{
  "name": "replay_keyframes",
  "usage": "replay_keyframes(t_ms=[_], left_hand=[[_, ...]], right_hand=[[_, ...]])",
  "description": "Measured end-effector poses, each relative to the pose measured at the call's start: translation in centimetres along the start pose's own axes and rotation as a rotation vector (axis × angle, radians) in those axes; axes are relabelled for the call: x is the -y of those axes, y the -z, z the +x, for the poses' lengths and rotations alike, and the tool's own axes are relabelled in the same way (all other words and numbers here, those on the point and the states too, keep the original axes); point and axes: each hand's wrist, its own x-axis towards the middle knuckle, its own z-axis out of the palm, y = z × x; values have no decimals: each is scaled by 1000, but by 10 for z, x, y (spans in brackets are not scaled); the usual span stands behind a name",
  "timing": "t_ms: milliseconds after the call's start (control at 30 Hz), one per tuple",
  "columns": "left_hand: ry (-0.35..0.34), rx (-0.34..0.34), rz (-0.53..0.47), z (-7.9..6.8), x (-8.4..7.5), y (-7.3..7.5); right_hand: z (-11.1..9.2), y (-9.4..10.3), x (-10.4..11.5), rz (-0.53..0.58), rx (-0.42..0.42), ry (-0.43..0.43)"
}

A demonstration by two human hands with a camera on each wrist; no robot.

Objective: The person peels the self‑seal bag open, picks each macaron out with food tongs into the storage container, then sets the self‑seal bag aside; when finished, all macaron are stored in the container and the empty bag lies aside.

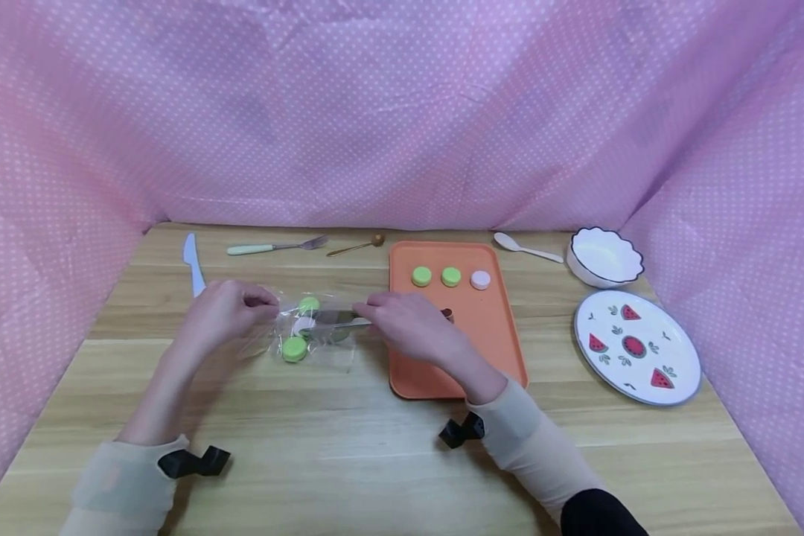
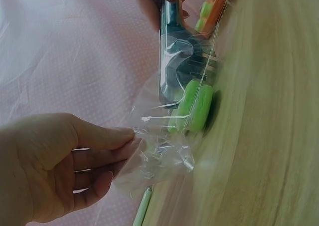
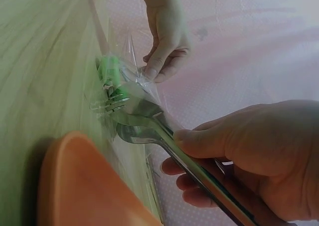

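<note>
In the head view my left hand (image 1: 231,316) pinches the open edge of a clear plastic bag (image 2: 149,161) between thumb and fingers. Inside the bag lie a green macaron (image 1: 294,349), a pink macaron (image 1: 303,327) and another green macaron (image 1: 309,305). My right hand (image 1: 412,324) grips metal tongs (image 3: 142,109) with one forked end and one spoon-like end. The tongs' ends reach into the bag beside the macarons. Whether they hold a macaron I cannot tell through the shiny film.
Right of the bag lies an orange tray (image 1: 485,335) with two green macarons (image 1: 451,277) and a pink macaron (image 1: 480,280). Behind are a knife (image 1: 193,260), fork (image 1: 275,247), gold spoon (image 1: 356,246) and white spoon (image 1: 525,247). A bowl (image 1: 605,257) and plate (image 1: 643,350) stand right.
</note>
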Motion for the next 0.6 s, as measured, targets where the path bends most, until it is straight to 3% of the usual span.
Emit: replay_keyframes(t_ms=[300,600], left_hand=[[-10,-7,19,2,-4,-3],[-3,-1,9,0,-2,-4]], right_hand=[[-16,5,-15,52,9,-56],[-21,7,-18,40,4,-43]])
